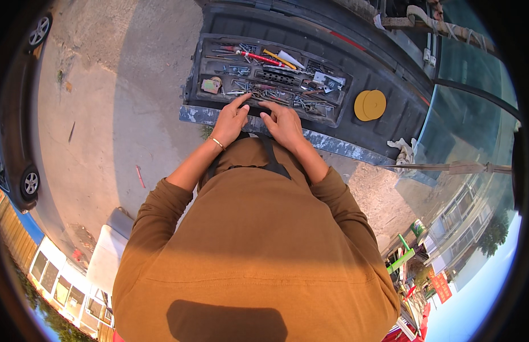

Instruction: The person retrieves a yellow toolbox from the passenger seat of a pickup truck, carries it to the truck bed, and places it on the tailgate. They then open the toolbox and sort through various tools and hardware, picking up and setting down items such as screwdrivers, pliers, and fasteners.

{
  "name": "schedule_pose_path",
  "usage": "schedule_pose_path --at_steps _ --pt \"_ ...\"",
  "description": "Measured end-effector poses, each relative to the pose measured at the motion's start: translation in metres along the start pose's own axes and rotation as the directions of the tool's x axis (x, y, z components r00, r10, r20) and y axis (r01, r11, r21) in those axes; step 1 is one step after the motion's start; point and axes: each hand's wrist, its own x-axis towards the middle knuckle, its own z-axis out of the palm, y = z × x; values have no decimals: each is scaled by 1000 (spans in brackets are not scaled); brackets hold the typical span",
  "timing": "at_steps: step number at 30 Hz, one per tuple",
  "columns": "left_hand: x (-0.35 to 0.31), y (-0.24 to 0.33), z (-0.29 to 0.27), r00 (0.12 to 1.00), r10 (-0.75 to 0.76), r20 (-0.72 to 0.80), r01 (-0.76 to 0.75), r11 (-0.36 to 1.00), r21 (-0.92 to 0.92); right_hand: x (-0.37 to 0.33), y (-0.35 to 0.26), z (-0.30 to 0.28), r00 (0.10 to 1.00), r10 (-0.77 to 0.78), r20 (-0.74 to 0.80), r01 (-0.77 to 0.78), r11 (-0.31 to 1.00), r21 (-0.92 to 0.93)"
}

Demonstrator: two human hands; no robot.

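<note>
A dark compartmented tool tray full of screws, bolts and small tools lies before me. My left hand, with a band at the wrist, rests at its near edge, index finger stretched toward the loose screws and thumb apart. Beside it is my right hand, its index finger reaching over the tray's near rim, also with the thumb apart. I see nothing held in either one. Further in the tray lie a red rod-like tool, a yellow-handled tool and a padlock-like piece.
The tray sits on a ribbed black truck bed with a worn metal edge. Yellow discs lie right of it, near a white rag. A glass pane stands at right; a dark car is parked at left.
</note>
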Motion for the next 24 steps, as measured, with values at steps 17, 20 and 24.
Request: schedule_pose_path --at_steps 17,20,24 --pt "6 9 -13 996 76 -54 -75 997 25 -19 49 -21 885 77 -458 -161 976 -146" --pt "11 10 -13 996 81 -26 -79 995 66 -13 55 -23 865 36 -500 -161 965 -209" --pt "12 12 -13 996 85 -8 -83 992 94 -5 58 -26 833 15 -552 -184 950 -253"
